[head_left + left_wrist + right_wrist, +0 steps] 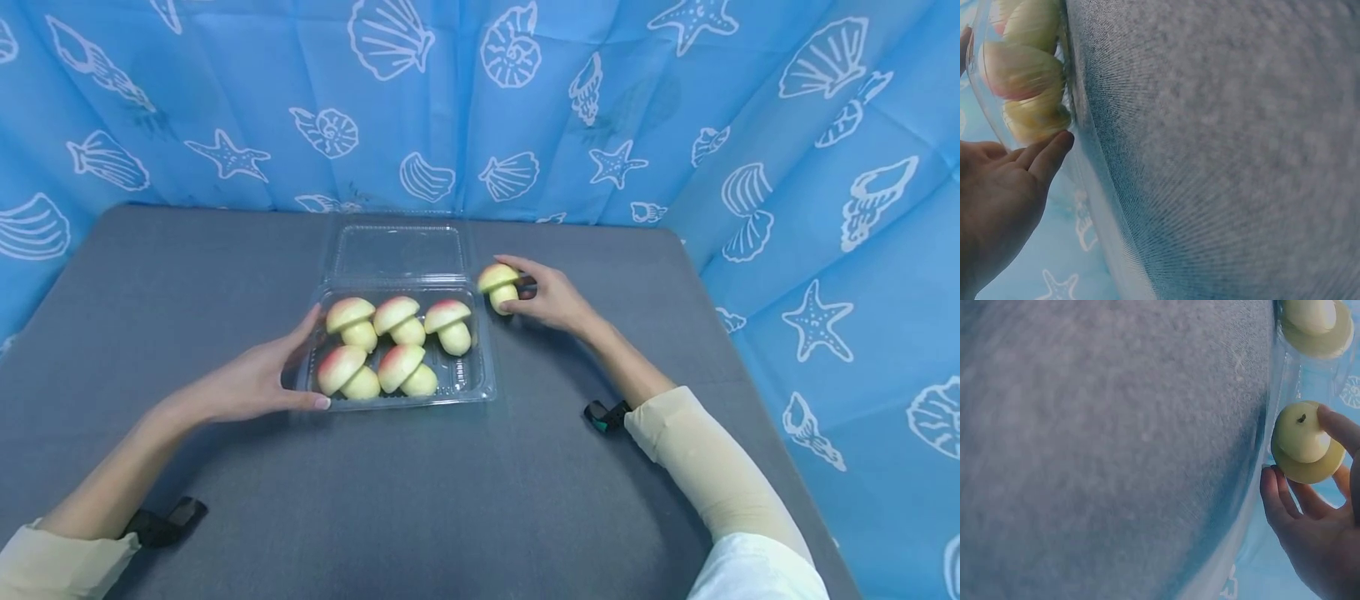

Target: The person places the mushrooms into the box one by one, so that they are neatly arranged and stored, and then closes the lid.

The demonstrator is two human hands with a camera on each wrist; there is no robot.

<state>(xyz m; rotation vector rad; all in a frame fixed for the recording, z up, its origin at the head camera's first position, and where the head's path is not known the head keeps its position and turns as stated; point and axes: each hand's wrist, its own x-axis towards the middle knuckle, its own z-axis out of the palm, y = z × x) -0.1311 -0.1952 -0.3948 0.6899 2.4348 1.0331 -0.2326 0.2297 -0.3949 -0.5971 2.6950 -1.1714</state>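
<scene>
A clear plastic clamshell container [482, 379] lies with its lid [399, 250] folded back. Several mushroom-shaped pieces [405, 323], pale yellow with pink-tinged caps, fill two rows in it; the front right spot holds none. My left hand [251, 379] spans the container's left end, thumb at the front corner and fingers along the side. In the left wrist view its fingertip [1063, 140] touches the container's edge. Just right of the container, my right hand [553, 296] holds another mushroom-shaped piece [501, 287] between thumb and fingers. Its rounded stem end shows a small dark spot in the right wrist view.
A grey cloth-covered table [420, 508] lies under everything. Behind it and along the right side hangs a blue curtain [465, 108] with white shell and starfish prints. Black wrist straps sit on the left [165, 523] and right [606, 415] forearms.
</scene>
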